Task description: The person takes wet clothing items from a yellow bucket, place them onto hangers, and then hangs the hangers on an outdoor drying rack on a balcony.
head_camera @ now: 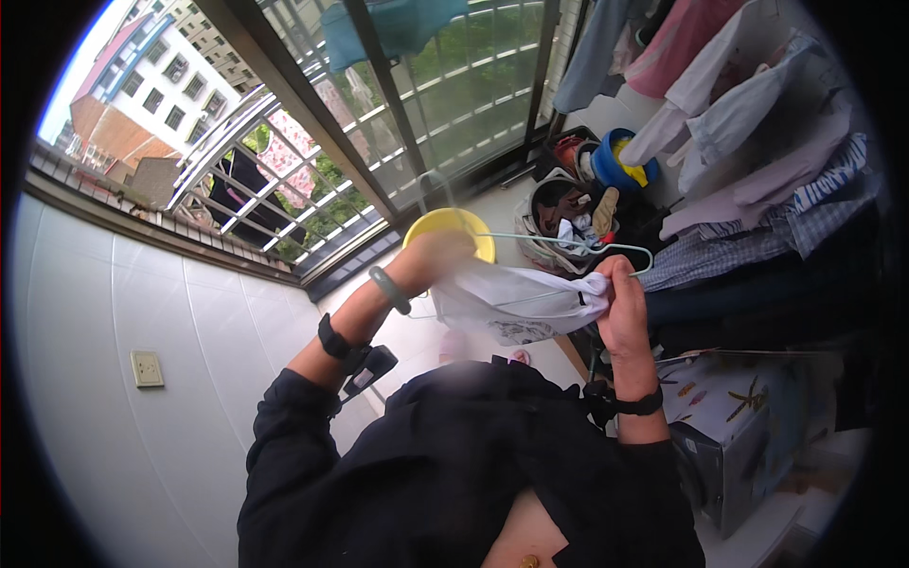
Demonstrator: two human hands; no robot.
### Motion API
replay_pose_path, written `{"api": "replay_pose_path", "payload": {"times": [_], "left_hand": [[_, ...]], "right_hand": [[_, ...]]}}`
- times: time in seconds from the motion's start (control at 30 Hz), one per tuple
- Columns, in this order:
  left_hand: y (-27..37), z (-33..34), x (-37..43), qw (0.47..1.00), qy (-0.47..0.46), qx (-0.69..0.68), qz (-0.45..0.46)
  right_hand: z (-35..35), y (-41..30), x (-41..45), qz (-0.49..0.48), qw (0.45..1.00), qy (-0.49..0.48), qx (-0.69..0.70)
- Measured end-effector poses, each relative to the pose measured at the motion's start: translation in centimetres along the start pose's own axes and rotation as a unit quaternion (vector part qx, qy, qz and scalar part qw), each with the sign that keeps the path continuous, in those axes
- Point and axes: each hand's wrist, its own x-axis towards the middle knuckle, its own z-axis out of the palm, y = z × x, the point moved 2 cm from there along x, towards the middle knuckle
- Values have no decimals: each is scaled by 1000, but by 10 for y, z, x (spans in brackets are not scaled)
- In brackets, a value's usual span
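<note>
A white printed garment [525, 298] is stretched between my two hands, with a pale green wire hanger [561, 241] running through and along it. My right hand [623, 305] is closed on the bunched end of the garment, right by the hanger's hook. My left hand [444, 255] is blurred at the garment's other end, and its fingers cannot be made out. Beneath my left hand a yellow basin [454, 224] stands on the floor, partly covered by the hand and the cloth.
Several garments [753, 142] hang at the right. Below them are a basket of clothes [561, 213] and a blue bucket [621, 160] with something yellow. A washing machine [731, 454] under a patterned cover stands at lower right. Barred windows [376, 128] lie ahead, a tiled wall [213, 341] left.
</note>
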Motion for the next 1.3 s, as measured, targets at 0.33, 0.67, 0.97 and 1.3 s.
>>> {"api": "replay_pose_path", "payload": {"times": [0.33,0.67,0.97,1.3], "left_hand": [[22,-4,-15,902,182,378,100],[19,11,-8,876,215,425,70],[25,20,-7,906,192,365,96],[37,4,-9,914,246,310,95]], "right_hand": [[-56,0,5,129,962,74,228],[-30,3,5,119,983,28,138],[-15,6,2,16,988,10,-153],[8,-3,-6,-64,913,13,-403]]}}
